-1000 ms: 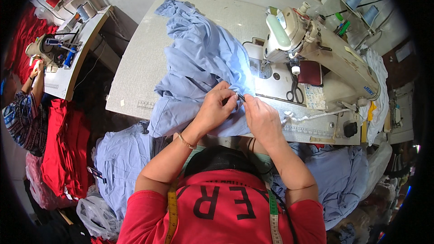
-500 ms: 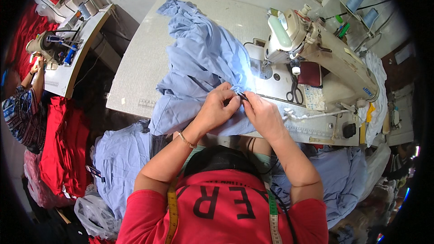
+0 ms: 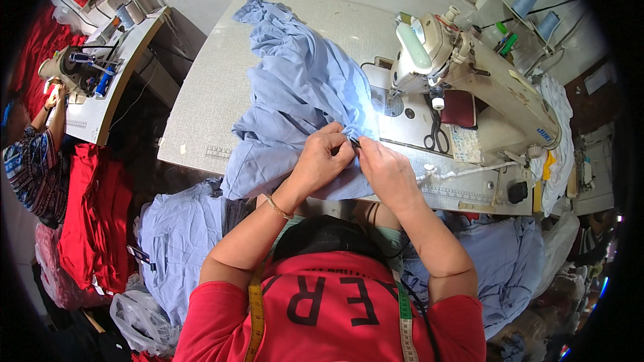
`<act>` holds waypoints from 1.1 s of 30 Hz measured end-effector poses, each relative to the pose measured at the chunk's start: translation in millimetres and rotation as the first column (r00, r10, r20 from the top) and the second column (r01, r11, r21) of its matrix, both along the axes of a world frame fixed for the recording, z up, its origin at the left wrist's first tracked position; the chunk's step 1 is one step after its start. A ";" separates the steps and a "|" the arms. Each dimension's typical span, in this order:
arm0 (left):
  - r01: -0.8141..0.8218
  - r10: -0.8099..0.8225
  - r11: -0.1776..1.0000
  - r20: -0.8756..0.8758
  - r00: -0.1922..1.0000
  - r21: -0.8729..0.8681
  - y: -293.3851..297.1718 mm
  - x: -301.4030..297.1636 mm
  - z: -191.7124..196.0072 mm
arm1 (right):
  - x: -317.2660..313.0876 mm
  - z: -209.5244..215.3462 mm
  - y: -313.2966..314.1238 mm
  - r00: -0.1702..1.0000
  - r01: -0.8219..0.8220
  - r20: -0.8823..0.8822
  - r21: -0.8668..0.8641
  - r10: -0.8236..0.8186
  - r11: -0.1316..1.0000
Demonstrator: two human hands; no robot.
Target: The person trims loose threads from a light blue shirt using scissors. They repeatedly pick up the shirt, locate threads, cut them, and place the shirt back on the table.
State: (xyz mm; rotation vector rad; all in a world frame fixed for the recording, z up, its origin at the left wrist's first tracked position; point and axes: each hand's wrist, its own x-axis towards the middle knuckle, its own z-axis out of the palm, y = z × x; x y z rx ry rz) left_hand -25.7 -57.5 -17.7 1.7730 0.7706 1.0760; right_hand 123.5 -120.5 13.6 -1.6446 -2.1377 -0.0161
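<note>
Pale blue fabric (image 3: 295,100) lies bunched on the sewing table (image 3: 215,94). In the head view the left hand (image 3: 322,161) and right hand (image 3: 386,171) both pinch one gathered edge, clear of the sewing machine (image 3: 469,74) beyond the grip. By my judgement stitching hasn't begun; scissors (image 3: 436,137) rest just past the pinch.

Speckled grey sewing table (image 3: 221,87); light blue garment (image 3: 295,100) heaped across its middle; cream sewing machine (image 3: 463,60) on the right half; black scissors (image 3: 436,135) and dark red pad (image 3: 461,108) beside machine base.
</note>
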 end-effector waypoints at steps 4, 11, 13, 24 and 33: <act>-0.025 0.026 0.998 -0.022 0.999 0.061 -0.4 0.9 -1.3 | 0.3 -5.4 0.8 0.989 0.013 0.150 -0.001 -0.013 1.000; 0.001 0.009 0.993 -0.079 0.997 0.116 -1.7 0.5 2.2 | 5.0 -10.9 2.8 0.970 -0.024 0.242 0.010 0.021 1.000; 0.023 -0.012 0.990 -0.080 0.997 0.136 -1.3 1.7 -0.6 | 4.8 -10.7 3.2 0.969 -0.023 0.245 0.001 0.022 1.000; 0.101 -0.101 0.980 0.013 0.995 -0.169 2.7 -7.6 0.9 | 4.9 -13.4 7.3 0.854 -0.030 -0.516 -0.178 -0.067 0.984; 0.075 -0.072 0.995 0.032 0.997 -0.070 -1.6 -3.1 4.5 | -6.6 -13.9 14.0 0.688 0.046 -0.720 -0.079 -0.089 0.996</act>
